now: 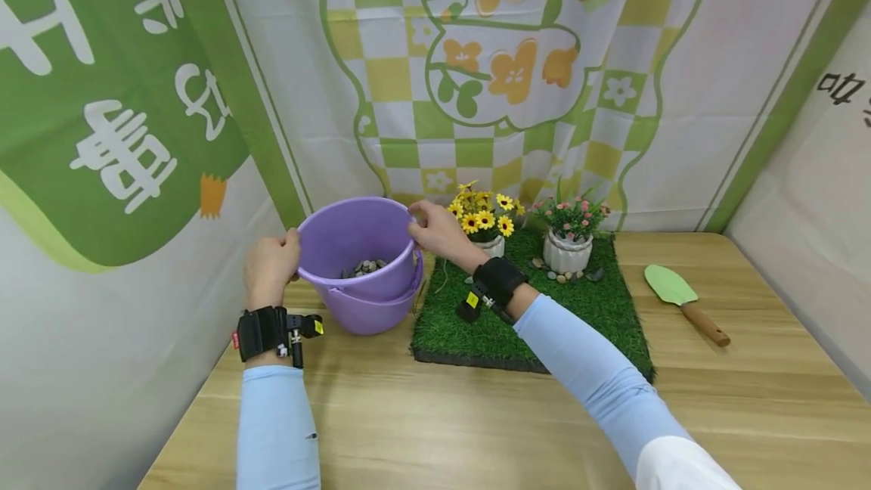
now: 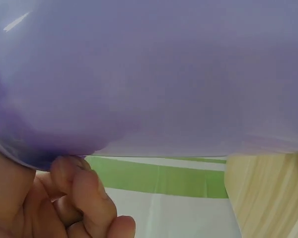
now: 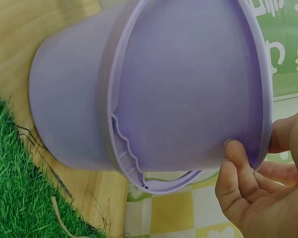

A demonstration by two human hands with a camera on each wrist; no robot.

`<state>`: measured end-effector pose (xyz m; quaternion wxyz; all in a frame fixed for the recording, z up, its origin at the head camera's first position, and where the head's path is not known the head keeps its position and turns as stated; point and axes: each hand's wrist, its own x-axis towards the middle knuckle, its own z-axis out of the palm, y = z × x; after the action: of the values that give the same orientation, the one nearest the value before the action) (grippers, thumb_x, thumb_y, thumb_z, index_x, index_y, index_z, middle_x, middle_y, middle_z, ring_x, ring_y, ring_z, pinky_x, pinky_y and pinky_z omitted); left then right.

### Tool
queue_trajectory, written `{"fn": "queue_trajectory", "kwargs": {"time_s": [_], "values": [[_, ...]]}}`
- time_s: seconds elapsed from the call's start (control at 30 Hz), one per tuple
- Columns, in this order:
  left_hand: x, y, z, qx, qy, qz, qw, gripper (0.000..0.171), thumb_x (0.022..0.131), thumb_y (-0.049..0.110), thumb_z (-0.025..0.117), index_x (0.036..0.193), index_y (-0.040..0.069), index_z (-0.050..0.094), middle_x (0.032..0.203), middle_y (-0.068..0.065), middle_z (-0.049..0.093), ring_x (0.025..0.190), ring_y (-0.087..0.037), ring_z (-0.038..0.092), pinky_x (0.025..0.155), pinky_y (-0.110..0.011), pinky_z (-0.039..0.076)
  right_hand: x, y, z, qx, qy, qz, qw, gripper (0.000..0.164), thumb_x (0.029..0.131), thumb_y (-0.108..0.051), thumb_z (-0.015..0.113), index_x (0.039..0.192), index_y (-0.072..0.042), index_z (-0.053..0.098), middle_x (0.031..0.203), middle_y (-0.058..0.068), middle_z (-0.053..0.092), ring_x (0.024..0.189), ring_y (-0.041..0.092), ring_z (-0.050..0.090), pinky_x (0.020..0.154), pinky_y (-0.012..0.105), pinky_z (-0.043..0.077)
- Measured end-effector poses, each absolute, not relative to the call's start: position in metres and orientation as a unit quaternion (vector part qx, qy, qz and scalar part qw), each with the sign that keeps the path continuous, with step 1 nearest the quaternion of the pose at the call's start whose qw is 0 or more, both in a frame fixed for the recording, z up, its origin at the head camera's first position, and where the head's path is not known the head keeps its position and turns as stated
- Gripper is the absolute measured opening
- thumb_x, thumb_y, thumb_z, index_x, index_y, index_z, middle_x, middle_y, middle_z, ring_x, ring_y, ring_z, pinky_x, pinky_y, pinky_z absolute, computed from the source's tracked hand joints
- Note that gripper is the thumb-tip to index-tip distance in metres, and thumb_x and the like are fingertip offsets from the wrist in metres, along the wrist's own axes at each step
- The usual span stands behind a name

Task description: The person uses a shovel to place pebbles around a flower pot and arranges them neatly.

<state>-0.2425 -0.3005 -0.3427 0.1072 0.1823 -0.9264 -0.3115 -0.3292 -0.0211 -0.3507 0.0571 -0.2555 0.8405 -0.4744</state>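
A purple bucket (image 1: 370,317) stands at the left of the table, its mouth tipped toward me, with small grey stones (image 1: 366,268) at the bottom. My left hand (image 1: 274,259) grips the rim on the left side. On the opposite side my right hand (image 1: 441,231) pinches the rim between thumb and fingers. In the left wrist view, curled fingers (image 2: 87,198) lie under the rim beside the purple wall (image 2: 159,84). The right wrist view shows the bucket's handle (image 3: 126,156) hanging down against the outer wall.
Right of the bucket lies a green turf mat (image 1: 544,316). Yellow flowers (image 1: 483,214) and a white pot of pink flowers (image 1: 568,248) stand on it, with pebbles (image 1: 561,277) around. A green trowel (image 1: 674,287) with a wooden handle lies farther right. Printed cloth walls enclose the table.
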Motion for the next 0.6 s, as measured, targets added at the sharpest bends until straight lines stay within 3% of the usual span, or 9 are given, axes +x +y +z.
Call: {"fn": "queue_trajectory", "kwargs": {"time_s": [0.2,0.3,0.47,0.6], "values": [[-0.245,-0.294,-0.336,0.159,-0.940,-0.283,0.102,0.061,0.103,0.047,0.026,0.073,0.004,0.058,0.070,-0.014,0.064,0.059,-0.023,0.056,0.052,-0.033,0.038,-0.327,-0.011,-0.349,-0.251,0.851,-0.457,0.054,0.043,0.102,-0.024,0.043,0.142,-0.008,0.046,0.092,0.012,0.068,0.078,0.024,0.067,0.066,0.030,0.053],[-0.245,-0.288,-0.331,0.161,-0.949,-0.252,0.095,0.056,0.102,0.046,0.028,0.072,0.005,0.052,0.070,-0.013,0.057,0.062,-0.026,0.052,0.050,-0.035,0.037,-0.324,-0.006,-0.347,-0.245,0.855,-0.453,0.066,0.046,0.103,-0.031,0.043,0.144,-0.011,0.043,0.104,0.011,0.068,0.088,0.022,0.067,0.073,0.032,0.054],[-0.241,-0.280,-0.323,0.178,-0.957,-0.215,0.077,0.058,0.101,0.048,0.029,0.085,0.000,0.055,0.091,-0.024,0.060,0.081,-0.040,0.058,0.058,-0.047,0.045,-0.317,0.000,-0.346,-0.229,0.869,-0.433,0.069,0.047,0.103,-0.037,0.044,0.146,-0.019,0.042,0.128,0.007,0.060,0.112,0.021,0.060,0.088,0.035,0.052],[-0.237,-0.270,-0.311,0.177,-0.954,-0.205,0.128,0.056,0.102,0.045,0.030,0.096,-0.004,0.056,0.099,-0.028,0.059,0.091,-0.046,0.058,0.063,-0.053,0.046,-0.314,0.007,-0.350,-0.229,0.873,-0.427,0.050,0.041,0.104,-0.035,0.043,0.141,-0.018,0.048,0.124,0.008,0.061,0.110,0.022,0.059,0.089,0.037,0.049]]}}
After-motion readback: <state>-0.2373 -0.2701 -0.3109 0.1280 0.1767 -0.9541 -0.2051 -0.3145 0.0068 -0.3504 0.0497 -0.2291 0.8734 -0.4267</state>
